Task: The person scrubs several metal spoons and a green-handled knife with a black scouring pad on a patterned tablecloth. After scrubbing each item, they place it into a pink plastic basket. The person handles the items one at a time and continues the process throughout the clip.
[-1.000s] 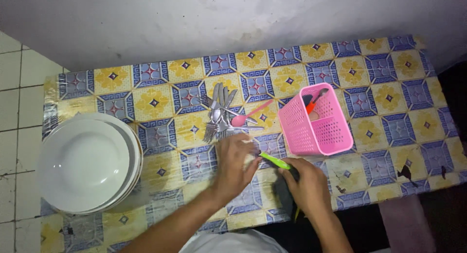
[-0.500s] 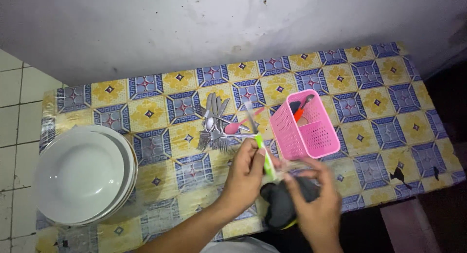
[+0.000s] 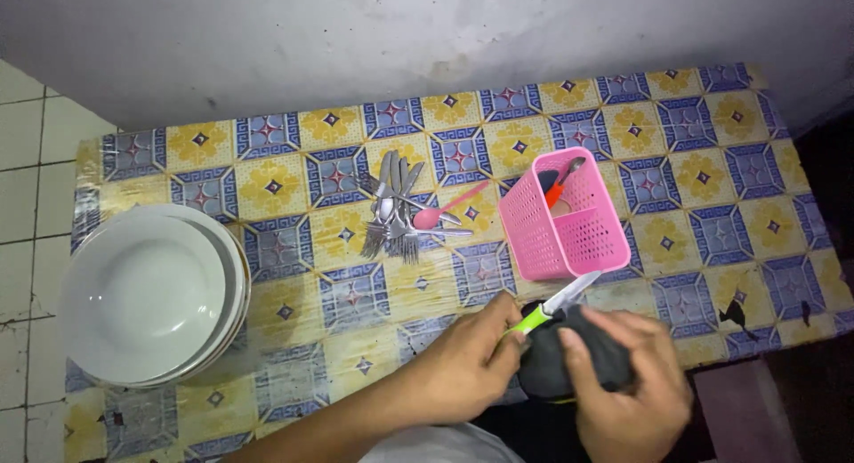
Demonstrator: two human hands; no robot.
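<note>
My left hand grips the green handle of a small knife at the table's near edge. The silver blade points up and to the right, its tip just short of the pink basket. My right hand is closed on a dark cloth, which presses against the knife where handle and blade meet. Both hands sit close together, touching the same knife.
The pink perforated basket holds a few utensils, one with an orange part. A pile of metal forks and spoons with a pink spoon lies mid-table. Stacked white bowls stand at the left on the patterned tablecloth. A wall runs behind.
The knife swung from upright to slanting up-right toward the basket. My right hand with the dark cloth came up from the table edge onto the knife.
</note>
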